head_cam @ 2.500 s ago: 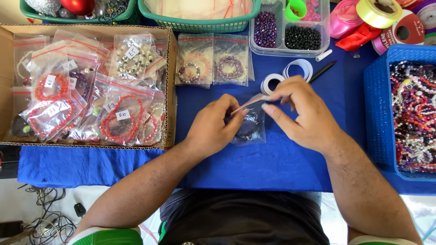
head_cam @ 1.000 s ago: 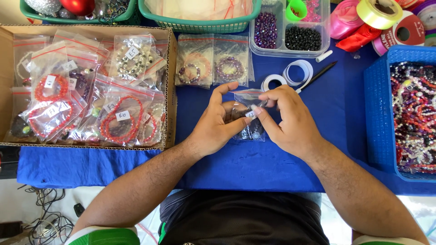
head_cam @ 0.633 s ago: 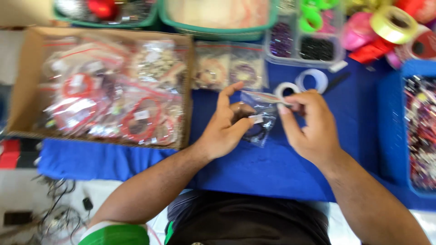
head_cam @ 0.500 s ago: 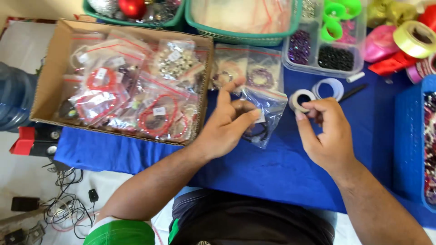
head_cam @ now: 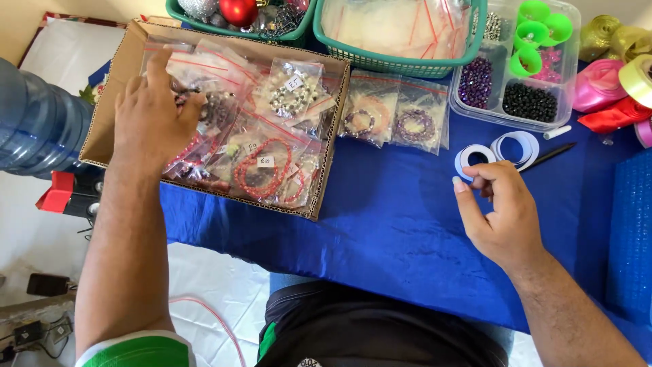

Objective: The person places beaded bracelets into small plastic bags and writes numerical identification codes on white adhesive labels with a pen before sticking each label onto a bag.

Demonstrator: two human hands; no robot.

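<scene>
Clear, slick plastic: my left hand (head_cam: 151,112) lies flat, fingers spread, on the bagged bracelets (head_cam: 261,166) in the cardboard box (head_cam: 112,102). Light and floppy, best pinched at a corner. My right hand (head_cam: 501,211) pinches the white tape roll (head_cam: 473,158) above the blue tabletop (head_cam: 394,217).

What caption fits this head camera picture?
Left hand in brown cardboard box of bagged bracelets; right hand holds white sticker roll.

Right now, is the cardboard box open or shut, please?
Open: the cardboard box shows bagged bracelets inside, left hand reaching in.
</scene>
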